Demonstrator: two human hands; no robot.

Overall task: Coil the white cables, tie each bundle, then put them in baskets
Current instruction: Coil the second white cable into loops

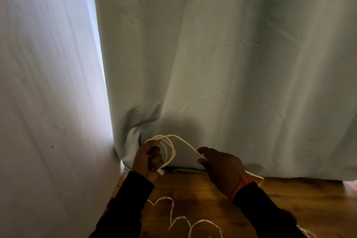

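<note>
2 hands work 1 white cable [170,149] above the wooden floor [202,199]. I see my left hand [147,160] gripping several coiled loops, my right hand [222,168] pinching the strand leading off them; slack trails on the boards below, before a pale curtain [231,63].

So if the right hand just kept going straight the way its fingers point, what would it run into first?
Probably the coil of white cable that the left hand grips. The right hand points left toward it, pinching a strand. Depth is unclear, so it might pass in front and reach the curtain.
</note>
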